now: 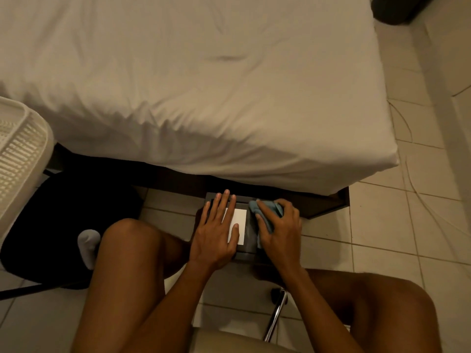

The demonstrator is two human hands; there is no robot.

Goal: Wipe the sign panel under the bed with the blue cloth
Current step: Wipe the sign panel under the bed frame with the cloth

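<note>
Under the right hand (277, 225), clenched fingers bunched the soft, limp cloth (267, 212). Left hand (216, 230) lay flat, fingers released, steadying the stiff panel (246, 247), probably light.

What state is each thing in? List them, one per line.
sign panel: flat on floor, partly under bed
blue cloth: bunched, pressed on panel
left hand: flat, fingers spread on panel
right hand: gripping cloth
bed: covered by wrinkled sheet

We're in a bedroom at home: a bed (193, 80) under a rumpled white sheet fills the view, pale floor tiles (382, 225) around it, a white slatted basket (20, 154) alongside.
</note>
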